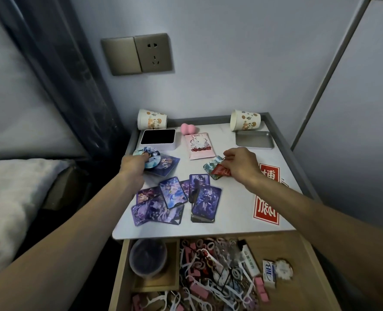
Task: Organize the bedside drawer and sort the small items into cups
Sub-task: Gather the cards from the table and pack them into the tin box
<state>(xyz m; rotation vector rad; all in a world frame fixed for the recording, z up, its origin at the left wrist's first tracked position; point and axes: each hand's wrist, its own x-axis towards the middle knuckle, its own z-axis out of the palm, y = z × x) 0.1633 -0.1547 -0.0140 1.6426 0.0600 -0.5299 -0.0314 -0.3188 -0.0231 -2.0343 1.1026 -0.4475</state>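
- On desk (231,218), L side: round badge (150,157) held in L hand (133,164), fingers curled round it.
- Red packet (220,171) pinched by R hand (242,164) fingertips.
- L cup (151,119) & R cup (244,120) seen beyond hands, at far corners.

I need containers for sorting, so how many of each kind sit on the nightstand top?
Printed paper cups: 2
Shallow silver metal tin: 1
White box with black top: 1
Total: 4
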